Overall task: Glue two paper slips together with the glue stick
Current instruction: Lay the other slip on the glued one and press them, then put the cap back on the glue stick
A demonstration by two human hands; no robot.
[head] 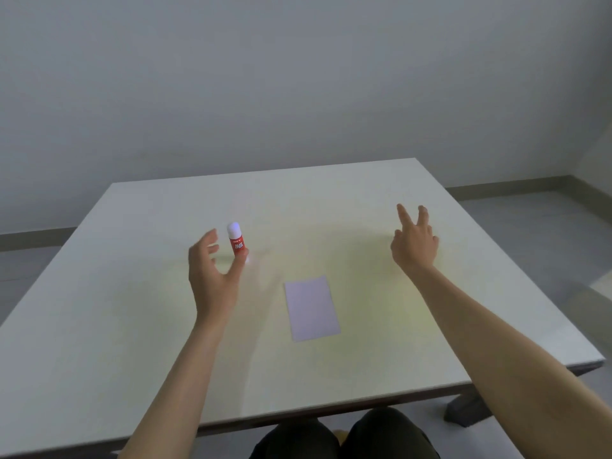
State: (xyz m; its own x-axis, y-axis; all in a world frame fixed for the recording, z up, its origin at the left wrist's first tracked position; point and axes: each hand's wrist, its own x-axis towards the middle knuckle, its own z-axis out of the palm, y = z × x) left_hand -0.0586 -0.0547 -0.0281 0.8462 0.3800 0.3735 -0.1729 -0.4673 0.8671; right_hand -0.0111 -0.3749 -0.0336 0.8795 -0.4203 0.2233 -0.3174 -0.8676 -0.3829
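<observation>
Counter (430, 326): pale and wide, seen from above, with both bare forearms reaching out over it.
Glue stick (236, 239): upright, red body with a white cap on top, left of centre on the counter and beyond the paper.
Left hand (212, 270): right at the glue stick, palm turned inward, fingers (209, 238) spread and curled around open space; one fingertip touches the base of the tube, nothing is gripped.
Right hand (414, 243): off to the right and well apart from the glue stick, raised over the counter, fingers splayed with two pointing away, holding nothing.
Paper slip (312, 308): a pale lilac rectangle lying flat near the middle of the counter, between the two forearms and closer to the person than either hand; whether it is one sheet or two stacked, I cannot tell.
Below the near edge: dark-clothed knees (344, 435) peek out.
</observation>
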